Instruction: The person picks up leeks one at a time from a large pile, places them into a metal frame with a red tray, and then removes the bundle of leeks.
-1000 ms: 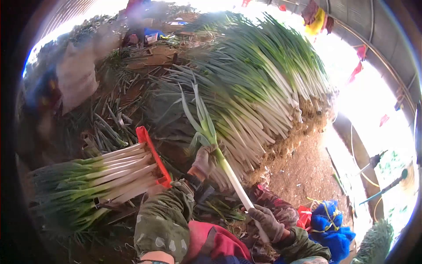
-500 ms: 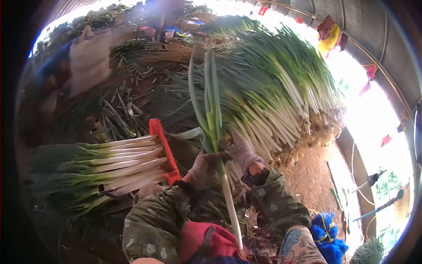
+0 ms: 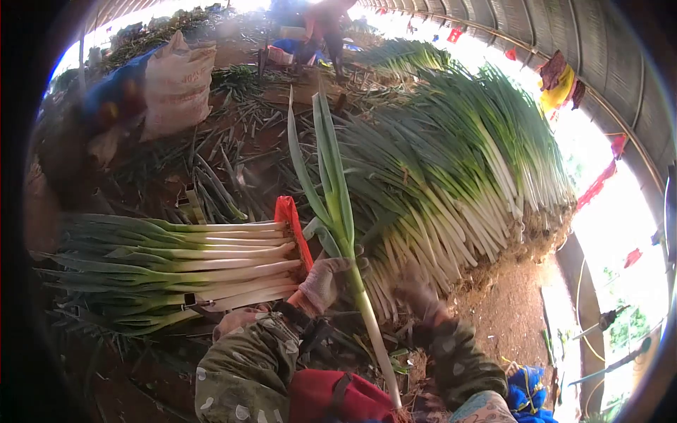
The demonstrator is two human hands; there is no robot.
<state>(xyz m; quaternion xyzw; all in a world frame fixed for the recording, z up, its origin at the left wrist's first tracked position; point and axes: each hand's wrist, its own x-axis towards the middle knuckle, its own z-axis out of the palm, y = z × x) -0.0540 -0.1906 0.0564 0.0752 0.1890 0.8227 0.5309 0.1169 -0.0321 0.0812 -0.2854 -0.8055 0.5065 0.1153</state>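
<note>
A long green onion (image 3: 370, 321) stands tilted in front of me, leaves up and root end low at my lap. My left hand (image 3: 324, 283), in a pale glove, is closed around it where the white shaft turns green. Just right of the stalk, my right hand (image 3: 421, 292) is smeared by motion and apart from it; its fingers cannot be made out. To the left, a row of green onions (image 3: 233, 266) lies with the white ends against a red end board (image 3: 295, 233).
A large heap of green onions (image 3: 451, 211) with soil on its roots lies ahead and right. A woven sack (image 3: 180, 88) stands at back left, among cut leaves on the ground. Blue netting (image 3: 525, 391) sits at lower right. A person (image 3: 326, 32) is in the far background.
My right hand has let go of the green onion and moved right and down. My left hand still holds the stalk. The view has shifted, showing more of the background.
</note>
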